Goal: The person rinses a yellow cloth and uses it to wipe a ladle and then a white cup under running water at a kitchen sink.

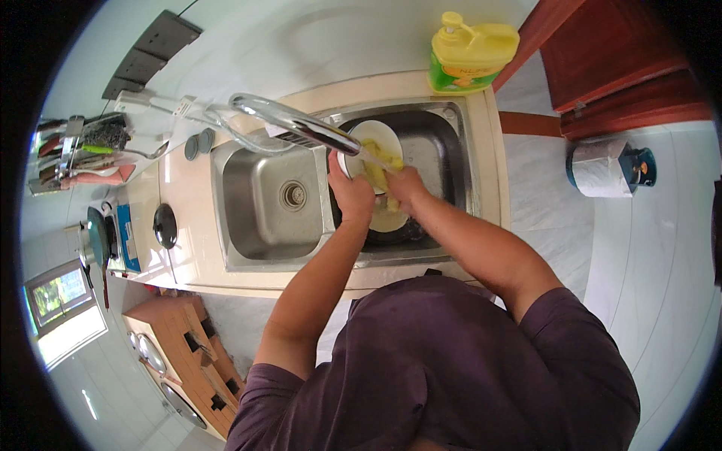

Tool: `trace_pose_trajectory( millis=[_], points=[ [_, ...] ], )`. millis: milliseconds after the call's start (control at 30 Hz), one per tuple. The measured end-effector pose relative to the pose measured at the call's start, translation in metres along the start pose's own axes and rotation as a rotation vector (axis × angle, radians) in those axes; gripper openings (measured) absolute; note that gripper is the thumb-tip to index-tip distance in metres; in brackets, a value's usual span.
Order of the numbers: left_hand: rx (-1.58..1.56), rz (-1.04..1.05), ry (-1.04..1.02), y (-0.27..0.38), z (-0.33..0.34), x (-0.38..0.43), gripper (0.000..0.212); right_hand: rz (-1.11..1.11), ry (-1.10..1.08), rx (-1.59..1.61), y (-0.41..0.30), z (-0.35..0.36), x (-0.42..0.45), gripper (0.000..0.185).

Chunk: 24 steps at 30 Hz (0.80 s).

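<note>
My left hand (354, 194) grips the left rim of a white bowl (348, 164) over the right basin of a steel double sink (330, 197). In my right hand (405, 189) is a yellow cloth (383, 163), pressed against the bowl. A chrome faucet (299, 125) reaches over from the upper left, and water runs from its tip onto the cloth. Behind the bowl stands a white dish (379, 132). Below my hands a pale round dish (388, 221) lies in the basin, partly hidden, with something dark around it.
A yellow pump bottle (474, 51) stands at the counter's back right corner. The left basin (271, 208) has a drain strainer (293, 195). Left of it on the counter are a black lid (165, 225) and small grey discs (199, 144). A utensil rack (70, 149) hangs on the wall.
</note>
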<state>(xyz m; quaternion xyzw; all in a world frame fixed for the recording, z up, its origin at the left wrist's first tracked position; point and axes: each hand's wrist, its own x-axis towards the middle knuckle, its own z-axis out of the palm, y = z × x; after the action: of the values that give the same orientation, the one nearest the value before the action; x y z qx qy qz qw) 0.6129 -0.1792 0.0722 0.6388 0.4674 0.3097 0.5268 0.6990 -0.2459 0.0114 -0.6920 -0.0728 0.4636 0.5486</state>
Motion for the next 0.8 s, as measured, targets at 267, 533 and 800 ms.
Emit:
trace_pose_trajectory(
  millis=[267, 533, 800],
  points=[
    [0.146, 0.015, -0.002, -0.008, 0.003, -0.035, 0.075, -0.245, 0.132, -0.661, -0.015, -0.025, 0.006, 0.057],
    [-0.268, -0.703, -0.505, 0.021, -0.025, -0.016, 0.071, -0.962, -0.641, -1.289, -0.101, -0.022, 0.034, 0.028],
    [-0.151, -0.668, -0.468, 0.035, -0.031, -0.002, 0.069, -1.085, -0.414, -0.936, -0.066, -0.028, 0.041, 0.017]
  ],
)
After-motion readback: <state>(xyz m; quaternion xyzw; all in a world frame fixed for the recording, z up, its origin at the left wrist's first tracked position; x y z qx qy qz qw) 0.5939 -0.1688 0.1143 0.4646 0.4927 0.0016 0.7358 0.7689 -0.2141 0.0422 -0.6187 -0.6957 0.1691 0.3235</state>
